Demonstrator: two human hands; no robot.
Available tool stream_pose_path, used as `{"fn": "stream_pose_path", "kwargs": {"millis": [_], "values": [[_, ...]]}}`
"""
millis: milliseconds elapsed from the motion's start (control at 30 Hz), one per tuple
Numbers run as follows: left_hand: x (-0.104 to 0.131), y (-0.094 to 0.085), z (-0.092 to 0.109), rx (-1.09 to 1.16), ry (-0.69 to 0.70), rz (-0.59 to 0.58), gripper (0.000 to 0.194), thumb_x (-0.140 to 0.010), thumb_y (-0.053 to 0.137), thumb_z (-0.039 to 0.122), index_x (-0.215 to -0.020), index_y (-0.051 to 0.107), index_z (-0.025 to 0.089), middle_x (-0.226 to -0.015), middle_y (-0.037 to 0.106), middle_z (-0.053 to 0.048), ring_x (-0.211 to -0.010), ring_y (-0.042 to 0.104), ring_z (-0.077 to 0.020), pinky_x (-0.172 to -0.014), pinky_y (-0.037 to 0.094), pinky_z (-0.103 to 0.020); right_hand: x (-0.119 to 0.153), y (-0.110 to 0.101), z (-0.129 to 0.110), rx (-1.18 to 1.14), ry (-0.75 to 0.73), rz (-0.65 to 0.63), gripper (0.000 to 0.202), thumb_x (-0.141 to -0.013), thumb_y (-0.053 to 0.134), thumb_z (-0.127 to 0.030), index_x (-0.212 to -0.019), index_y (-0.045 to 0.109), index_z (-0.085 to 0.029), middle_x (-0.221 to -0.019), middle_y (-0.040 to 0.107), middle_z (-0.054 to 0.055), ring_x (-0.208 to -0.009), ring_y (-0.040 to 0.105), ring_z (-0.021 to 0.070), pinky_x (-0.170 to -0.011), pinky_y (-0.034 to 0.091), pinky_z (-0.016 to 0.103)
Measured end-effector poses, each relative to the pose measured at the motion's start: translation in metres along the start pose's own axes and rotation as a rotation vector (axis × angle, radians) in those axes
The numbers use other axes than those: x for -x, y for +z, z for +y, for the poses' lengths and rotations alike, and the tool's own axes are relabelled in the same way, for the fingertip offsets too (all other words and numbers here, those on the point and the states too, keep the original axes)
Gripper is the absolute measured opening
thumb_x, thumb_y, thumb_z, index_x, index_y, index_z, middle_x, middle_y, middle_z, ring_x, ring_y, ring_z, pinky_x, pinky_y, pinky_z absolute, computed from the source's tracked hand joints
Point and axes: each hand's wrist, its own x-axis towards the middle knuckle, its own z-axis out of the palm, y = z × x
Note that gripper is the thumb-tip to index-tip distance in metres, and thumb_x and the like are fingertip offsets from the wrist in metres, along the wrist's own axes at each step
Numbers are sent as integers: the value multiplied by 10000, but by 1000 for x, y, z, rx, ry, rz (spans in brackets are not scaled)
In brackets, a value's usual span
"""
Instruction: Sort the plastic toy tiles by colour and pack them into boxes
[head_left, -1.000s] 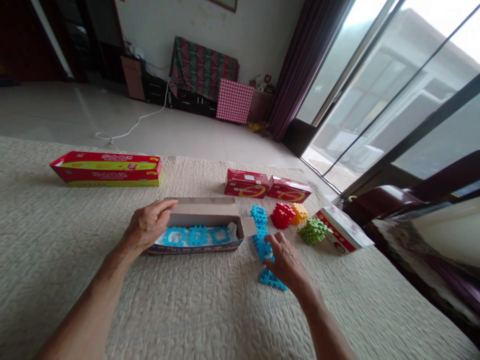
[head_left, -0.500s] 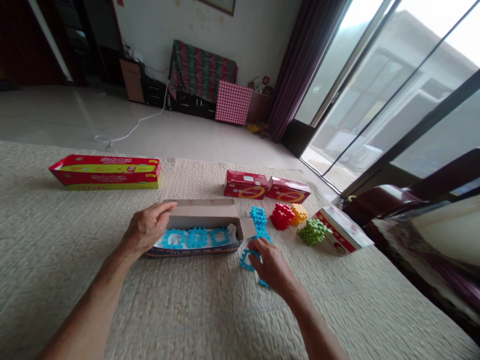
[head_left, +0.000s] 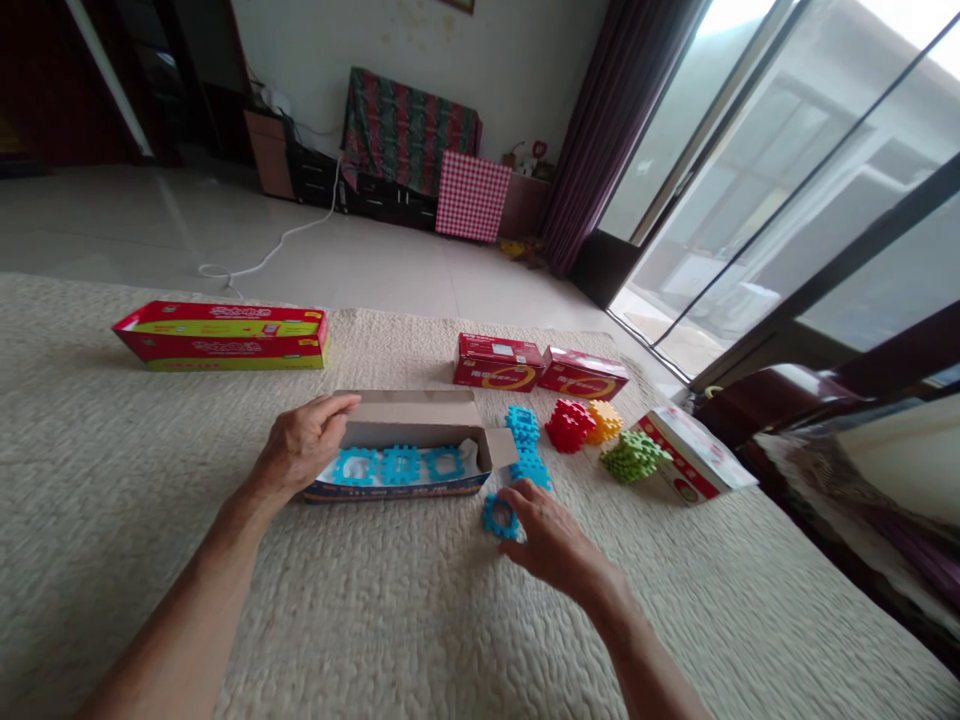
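An open cardboard box (head_left: 397,491) lies in front of me with its lid flap (head_left: 416,408) raised. Inside, on white lining, rest several blue interlocking plastic pieces (head_left: 401,466) in a row. My left hand (head_left: 304,445) is closed at the box's left end, thumb and fingers pinching the edge of the lid flap. To the right of the box, my right hand (head_left: 555,535) has its thumb and fingers around a blue interlocking piece (head_left: 499,516) with a square hole. Just beyond that hand stand more blue pieces in stacks (head_left: 529,466).
Red (head_left: 571,426), yellow (head_left: 604,422) and green stacks (head_left: 632,456) of similar pieces sit to the right, beside a white-and-red box (head_left: 697,455). Two dark red boxes (head_left: 499,362) stand behind. A long red-and-green box (head_left: 225,340) lies at left on the quilted cover (head_left: 390,600).
My right hand has closed around the blue piece beside the box; a loose blue piece below the hand no longer shows. My left hand stays at the flap. The view has shifted slightly.
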Motion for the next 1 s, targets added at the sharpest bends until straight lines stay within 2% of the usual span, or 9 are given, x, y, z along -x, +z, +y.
{"fn": "stream_pose_path", "kwargs": {"millis": [300, 367, 467, 567, 667, 833, 1000], "values": [[0, -3, -2, 99, -56, 10, 382, -817, 426, 302, -1039, 723, 209, -1045, 757, -25, -982, 698, -191, -957, 529, -308, 2, 10, 10, -41, -49, 66, 341, -740, 622, -156, -1075, 587, -213, -1055, 608, 89, -942, 611, 236, -835, 506, 401], [0, -2, -4, 110, -43, 15, 380, -829, 421, 291, -1046, 721, 207, -1048, 756, -26, -988, 698, -187, -956, 529, -305, 7, 5, 13, -77, -72, 70, 374, -749, 619, -162, -1114, 576, -233, -1092, 607, 83, -951, 621, 230, -834, 509, 392], [0, -1, -4, 137, -33, 20, 377, -837, 418, 278, -1050, 719, 197, -1052, 755, -35, -1003, 694, -188, -959, 525, -305, 9, -16, 6, -156, -147, 120, 391, -773, 623, -193, -1152, 562, -270, -1163, 603, 66, -980, 629, 214, -842, 514, 362], [0, -1, -4, 171, -48, 21, 378, -837, 416, 267, -1053, 715, 184, -1052, 755, -46, -1012, 692, -191, -963, 520, -310, -6, -39, -20, -193, -254, 221, 345, -792, 615, -209, -1128, 568, -267, -1191, 597, 64, -1018, 616, 212, -880, 500, 355], [-1, -1, -3, 218, -84, 24, 389, -844, 407, 271, -1073, 705, 172, -1041, 757, -56, -1012, 690, -197, -953, 519, -316, -38, -49, -58, -190, -327, 280, 332, -796, 621, -221, -1124, 577, -240, -1179, 595, 67, -1031, 597, 212, -890, 484, 350], [-1, -1, 0, 331, -185, 82, 427, -888, 403, 336, -1204, 627, 156, -1011, 753, -75, -986, 687, -197, -914, 525, -317, -88, -37, -110, -166, -387, 224, 364, -757, 625, -147, -1113, 587, -212, -1131, 601, 70, -1029, 587, 212, -909, 460, 356], [-2, -4, 6, 435, -270, 126, 491, -910, 407, 342, -1335, 512, 119, -996, 746, -98, -989, 676, -200, -941, 504, -339, -111, -23, -135, -138, -418, 184, 357, -758, 638, -146, -1108, 585, -190, -1123, 590, 86, -1010, 581, 214, -884, 469, 361]]}}
